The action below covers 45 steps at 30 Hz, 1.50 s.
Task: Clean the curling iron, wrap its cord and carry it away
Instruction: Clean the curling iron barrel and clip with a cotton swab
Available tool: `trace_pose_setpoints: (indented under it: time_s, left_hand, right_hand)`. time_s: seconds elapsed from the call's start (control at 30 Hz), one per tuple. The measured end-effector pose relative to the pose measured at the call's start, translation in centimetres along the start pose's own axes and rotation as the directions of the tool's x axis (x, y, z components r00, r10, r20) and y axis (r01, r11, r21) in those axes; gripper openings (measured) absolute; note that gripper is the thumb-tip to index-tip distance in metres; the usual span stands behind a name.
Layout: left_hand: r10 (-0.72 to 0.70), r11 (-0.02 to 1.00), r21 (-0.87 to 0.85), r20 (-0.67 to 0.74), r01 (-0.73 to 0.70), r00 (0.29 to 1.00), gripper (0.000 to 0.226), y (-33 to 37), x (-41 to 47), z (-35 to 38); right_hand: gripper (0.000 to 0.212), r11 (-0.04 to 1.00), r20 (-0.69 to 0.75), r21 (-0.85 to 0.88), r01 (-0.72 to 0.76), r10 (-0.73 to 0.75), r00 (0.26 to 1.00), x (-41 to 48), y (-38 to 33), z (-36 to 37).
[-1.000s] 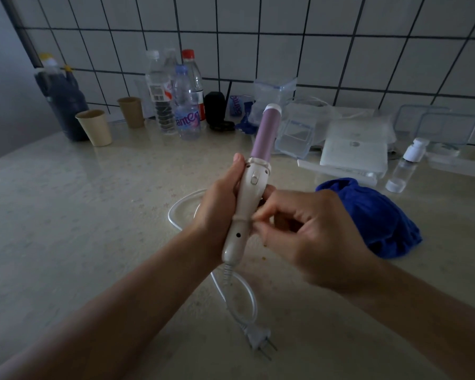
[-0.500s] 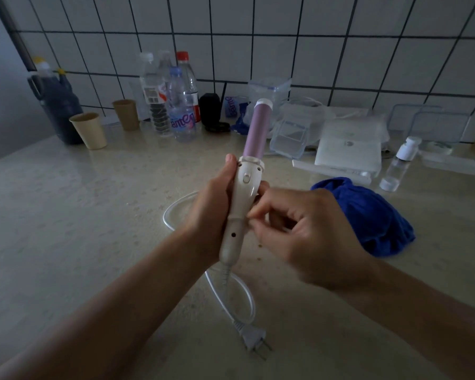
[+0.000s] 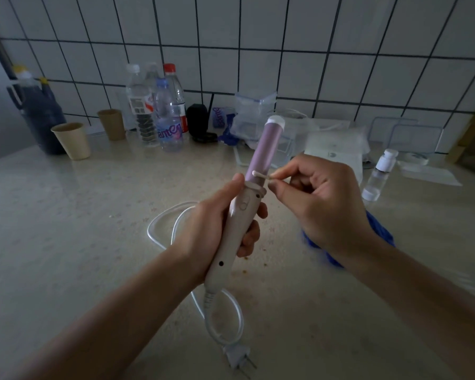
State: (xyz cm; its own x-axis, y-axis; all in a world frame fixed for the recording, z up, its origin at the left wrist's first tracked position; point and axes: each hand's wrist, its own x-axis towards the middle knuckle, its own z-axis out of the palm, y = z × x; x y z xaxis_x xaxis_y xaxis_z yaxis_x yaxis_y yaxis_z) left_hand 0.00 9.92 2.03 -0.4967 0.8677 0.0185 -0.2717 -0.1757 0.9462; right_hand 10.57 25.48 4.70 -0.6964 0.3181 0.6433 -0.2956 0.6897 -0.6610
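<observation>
1. The table [image 3: 66,229] carries the loose white cord [image 3: 159,229] and its plug [image 3: 235,357], nearest me.
2. My curling iron [image 3: 244,205] is above the table at mid-scene, its long axis nearly upright, with the pink barrel pointing far and slightly right.
3. My left hand [image 3: 203,237] is wrapped round its white handle.
4. My right hand [image 3: 321,198] pinches a cotton swab [image 3: 261,175] between thumb and forefinger.
5. The swab's tip touches the barrel's lower end.
</observation>
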Motion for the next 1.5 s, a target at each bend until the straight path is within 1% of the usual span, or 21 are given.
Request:
trace_pose_setpoints:
  time_s: [0.1, 0.13, 0.23, 0.27, 0.3, 0.37, 0.43, 0.63, 0.77, 0.87, 0.93, 1.07, 1.2, 1.3, 1.4, 1.5]
  left_hand:
    - [0.032, 0.997, 0.072, 0.006, -0.032, 0.999, 0.054, -0.2, -0.1, 0.4]
    - [0.066, 0.993, 0.097, -0.003, -0.065, 0.998, 0.05, -0.4, 0.0, 0.5]
    - [0.178, 0.967, 0.194, -0.046, -0.166, 0.983, 0.026, -0.6, 0.2, 0.6]
    - [0.204, 0.957, 0.22, -0.057, -0.187, 0.977, 0.023, -0.6, 0.4, 0.5]
    - [0.219, 0.951, 0.239, -0.065, -0.198, 0.974, 0.026, -0.6, 0.5, 0.4]
    - [0.218, 0.944, 0.271, -0.078, -0.189, 0.973, 0.039, -0.7, 0.6, 0.3]
    - [0.207, 0.938, 0.295, -0.064, -0.18, 0.976, 0.043, -0.7, 0.6, 0.2]
    - [0.205, 0.918, 0.347, 0.004, -0.193, 0.979, 0.03, -1.1, 0.7, 0.0]
    - [0.213, 0.906, 0.371, 0.01, -0.201, 0.977, 0.03, -1.2, 0.6, 0.0]
    - [0.217, 0.907, 0.37, -0.001, -0.201, 0.976, 0.028, -1.2, 0.6, 0.1]
    - [0.223, 0.91, 0.364, -0.028, -0.197, 0.975, 0.026, -1.2, 0.6, 0.1]
    - [0.254, 0.917, 0.338, -0.088, -0.211, 0.963, 0.01, -1.0, 0.7, 0.1]
    - [0.271, 0.91, 0.347, -0.088, -0.225, 0.959, 0.011, -0.9, 0.6, 0.3]
    - [0.262, 0.906, 0.363, -0.072, -0.22, 0.962, 0.009, -0.9, 0.6, 0.3]
    - [0.24, 0.885, 0.42, -0.038, -0.202, 0.97, 0.015, -1.0, 0.5, 0.1]
    - [0.218, 0.88, 0.436, -0.014, -0.19, 0.976, 0.02, -1.2, 0.4, 0.1]
  right_hand:
    - [0.013, 1.0, -0.033, 0.006, -0.013, 0.013, 0.999, 0.5, 0.4, -0.6]
    - [0.014, 1.0, -0.027, 0.013, -0.012, 0.013, 1.0, 0.6, 0.5, -0.7]
    - [0.014, 1.0, 0.049, 0.016, 0.01, -0.011, 0.999, 0.2, 0.3, -0.4]
    - [0.014, 1.0, 0.055, 0.006, 0.01, -0.01, 0.998, 0.2, 0.3, -0.3]
    - [0.014, 1.0, 0.044, -0.004, 0.002, -0.002, 0.999, 0.3, 0.4, -0.3]
    - [0.014, 1.0, -0.001, -0.021, -0.022, 0.022, 1.0, 0.8, 0.8, -0.9]
    - [0.013, 0.999, -0.048, -0.027, -0.044, 0.043, 0.998, 1.4, 1.2, -1.6]
    - [0.015, 0.995, -0.172, -0.054, -0.084, 0.074, 0.982, 2.5, 1.5, -3.0]
    - [0.017, 0.992, -0.207, -0.076, -0.101, 0.083, 0.975, 2.8, 1.5, -3.4]
    - [0.019, 0.991, -0.188, -0.064, -0.118, 0.104, 0.977, 2.6, 1.4, -3.2]
    - [0.019, 0.992, -0.125, -0.06, -0.115, 0.107, 0.986, 2.0, 1.2, -2.3]
    - [0.015, 0.987, 0.043, -0.122, -0.103, 0.109, 0.993, 0.2, 0.4, -0.2]
    - [0.014, 0.982, 0.104, -0.159, -0.101, 0.118, 0.987, 0.1, 0.0, -0.1]
    - [0.015, 0.985, 0.089, -0.116, -0.128, 0.139, 0.986, 0.7, 0.0, -0.6]
    - [0.019, 0.982, 0.019, -0.042, -0.185, 0.186, 0.982, 1.9, 0.4, -2.1]
    - [0.023, 0.976, -0.061, -0.006, -0.219, 0.218, 0.974, 3.2, 1.0, -4.0]
